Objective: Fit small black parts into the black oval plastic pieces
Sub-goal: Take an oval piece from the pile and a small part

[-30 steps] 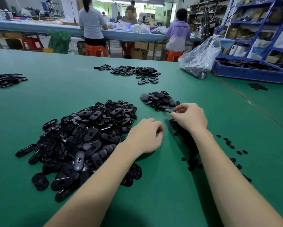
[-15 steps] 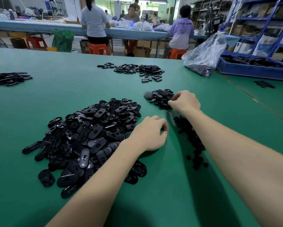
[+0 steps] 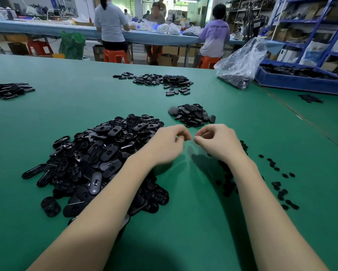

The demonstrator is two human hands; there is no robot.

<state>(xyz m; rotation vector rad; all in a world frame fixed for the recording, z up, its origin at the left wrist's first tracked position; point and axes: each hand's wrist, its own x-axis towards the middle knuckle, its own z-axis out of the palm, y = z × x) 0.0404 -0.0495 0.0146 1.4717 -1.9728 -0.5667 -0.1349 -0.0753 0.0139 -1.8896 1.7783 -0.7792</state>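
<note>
Oval plastic pieces (image 3: 97,159): light, stiff, slick; pinch by long edges. Left hand (image 3: 164,145), right hand (image 3: 219,143) fingers curled, nothing visibly held; pile just left.

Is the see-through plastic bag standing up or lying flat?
Standing up: the plastic bag rises in a crumpled peak, with dark parts heaped in its bottom.

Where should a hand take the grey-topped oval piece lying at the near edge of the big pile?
Pinch the grey-topped oval piece across its two long sides, coming from above. It lies flat on top of the big pile, its long axis pointing away from the camera, so both long edges look exposed.
</note>
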